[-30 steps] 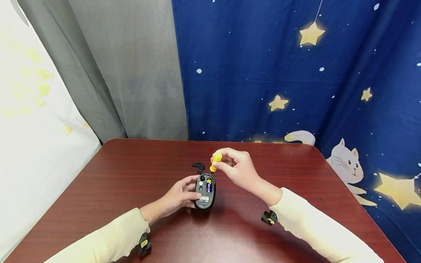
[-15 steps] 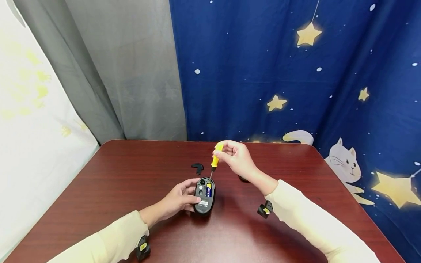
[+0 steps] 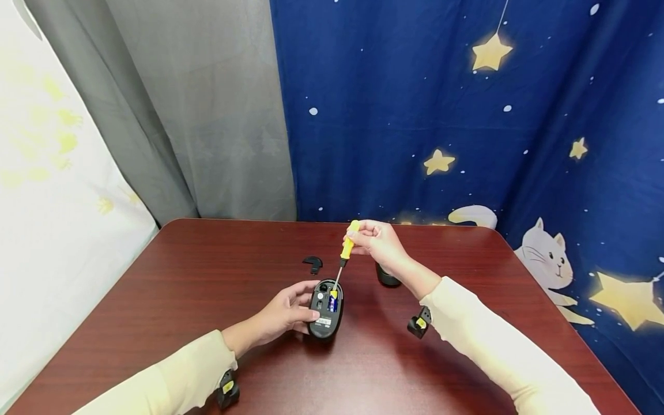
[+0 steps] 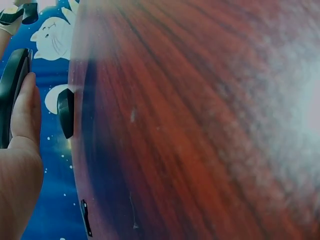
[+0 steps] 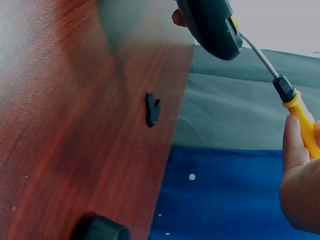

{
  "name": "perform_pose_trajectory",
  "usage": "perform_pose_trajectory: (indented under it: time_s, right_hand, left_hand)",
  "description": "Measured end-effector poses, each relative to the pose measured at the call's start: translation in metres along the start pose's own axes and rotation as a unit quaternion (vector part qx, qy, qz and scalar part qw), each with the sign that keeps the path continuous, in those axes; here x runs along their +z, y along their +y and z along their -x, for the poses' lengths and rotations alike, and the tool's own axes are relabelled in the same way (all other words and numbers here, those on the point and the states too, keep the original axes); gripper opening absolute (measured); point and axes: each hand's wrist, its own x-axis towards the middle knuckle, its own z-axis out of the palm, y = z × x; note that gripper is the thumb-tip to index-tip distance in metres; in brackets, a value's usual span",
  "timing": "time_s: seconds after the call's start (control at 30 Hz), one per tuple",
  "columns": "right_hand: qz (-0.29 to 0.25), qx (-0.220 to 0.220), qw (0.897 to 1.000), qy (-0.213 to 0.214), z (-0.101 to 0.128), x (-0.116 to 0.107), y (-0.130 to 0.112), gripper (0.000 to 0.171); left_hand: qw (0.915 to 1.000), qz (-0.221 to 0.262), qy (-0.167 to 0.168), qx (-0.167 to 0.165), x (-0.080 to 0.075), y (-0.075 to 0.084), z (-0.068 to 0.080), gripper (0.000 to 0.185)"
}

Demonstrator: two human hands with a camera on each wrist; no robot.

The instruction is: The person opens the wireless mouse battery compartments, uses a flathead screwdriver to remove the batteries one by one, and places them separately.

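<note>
My left hand (image 3: 282, 314) grips a black computer mouse (image 3: 323, 328), its underside turned up and its thumb lying across the label. A blue and yellow battery (image 3: 332, 301) sits in the open slot of the mouse. Between thumb and fingers, my right hand (image 3: 383, 245) pinches the yellow handle of a screwdriver (image 3: 349, 245). The metal shaft slants down, with its tip at the yellow end of the battery. In the right wrist view, the mouse (image 5: 212, 27) is raised off the table and the screwdriver (image 5: 296, 112) reaches into its slot.
A curved black cover piece (image 3: 313, 264) lies on the reddish-brown table (image 3: 223, 253) behind the mouse. A dark rounded object (image 3: 388, 278) stands behind the right forearm, partly hidden. Grey and blue curtains (image 3: 373, 144) hang along the table's far edge.
The right hand has risen and shifted right, drawing the screwdriver up so that more of its shaft shows. The left hand keeps the mouse almost in place. The dark object has come into view.
</note>
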Motion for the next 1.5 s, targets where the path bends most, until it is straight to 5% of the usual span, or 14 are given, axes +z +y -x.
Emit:
perform_pose_trajectory:
  time_s: [0.63,1.5]
  right_hand:
    - [-0.065,0.113,0.991,0.023,-0.01,-0.01,0.019,0.006]
    - [-0.087,0.104,0.99,0.036,-0.01,-0.008,0.01,0.005]
  left_hand:
    - [0.9999,0.0,-0.013,0.004,0.003,-0.003,-0.002,0.069]
    - [0.9997,0.023,-0.008,-0.007,0.001,0.002,0.0,0.071]
